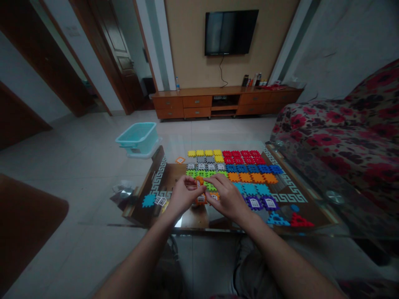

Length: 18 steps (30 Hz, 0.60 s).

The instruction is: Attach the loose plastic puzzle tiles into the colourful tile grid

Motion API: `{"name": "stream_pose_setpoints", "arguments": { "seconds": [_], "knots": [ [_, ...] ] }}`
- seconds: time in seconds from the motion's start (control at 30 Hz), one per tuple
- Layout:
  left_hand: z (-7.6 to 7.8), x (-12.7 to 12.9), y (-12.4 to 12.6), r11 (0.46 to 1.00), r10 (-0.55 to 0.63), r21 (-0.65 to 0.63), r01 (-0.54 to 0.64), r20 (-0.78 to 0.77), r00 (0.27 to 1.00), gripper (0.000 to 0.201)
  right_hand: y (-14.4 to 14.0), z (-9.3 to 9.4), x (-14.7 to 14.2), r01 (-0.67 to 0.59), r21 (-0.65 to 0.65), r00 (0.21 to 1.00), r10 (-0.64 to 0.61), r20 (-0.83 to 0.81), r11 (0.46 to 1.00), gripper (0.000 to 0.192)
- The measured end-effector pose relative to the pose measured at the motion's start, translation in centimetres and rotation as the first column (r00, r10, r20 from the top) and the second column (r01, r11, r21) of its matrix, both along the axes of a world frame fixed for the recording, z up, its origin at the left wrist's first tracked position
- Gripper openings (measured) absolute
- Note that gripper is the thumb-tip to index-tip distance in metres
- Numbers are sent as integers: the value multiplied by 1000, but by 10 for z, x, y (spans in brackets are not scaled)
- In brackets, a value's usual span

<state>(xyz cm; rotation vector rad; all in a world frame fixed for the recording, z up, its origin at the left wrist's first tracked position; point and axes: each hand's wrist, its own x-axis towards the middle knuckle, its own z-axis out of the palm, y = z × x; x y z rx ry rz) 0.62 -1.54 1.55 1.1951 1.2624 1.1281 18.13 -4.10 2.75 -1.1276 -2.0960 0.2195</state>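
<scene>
both hands meet over the glass bench (311, 182); the left hand (182, 195) and the right hand (226, 195) both pinch a small orange piece (199, 180) between thumb and fingers, just above the green pieces (202, 174); it looks like the step in hand is fitting or pulling apart small orange parts; a second orange piece (201, 199) sits under the hands, touching them or just below, i cannot tell which; the next move would call for a small, careful push or twist with the fingertips, with the piece kept level so the teeth line up.

both arms reach straight out from the body and lean in to each other; the wrists are low, near the bench edge; the fingers of both hands are curled in, not spread.

rows of pieces lie beyond the hands: yellow (204, 153), red (243, 157), blue (252, 168), orange (252, 177); purple pieces (262, 202) lie to the right; a teal tub (137, 137) sits on the floor, well apart.
</scene>
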Motion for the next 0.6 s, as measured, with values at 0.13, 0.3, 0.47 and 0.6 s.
{"name": "stream_pose_setpoints", "arguments": {
  "seconds": [0.13, 0.3, 0.47, 0.6],
  "knots": [
    [-2, 0, -1, 1000, -19, -1, 19, -12, 1000, 47, 0, 1, 0, 5, 16, 1000, -5, 30, 1000, 32],
    [-4, -1, -1, 1000, -16, 0, 16, -55, 998, 48, 0, 2, 0, -3, 35, 1000, 2, 31, 999, 31],
    [-3, -1, -1, 1000, -10, -7, 10, -43, 999, 49, 0, 0, 1, -13, 51, 999, 12, 32, 999, 33],
    [-5, -1, -1, 1000, -12, -4, 12, -19, 1000, 48, 0, 0, 1, -18, 66, 999, 15, 50, 998, 30]
  ]
}}
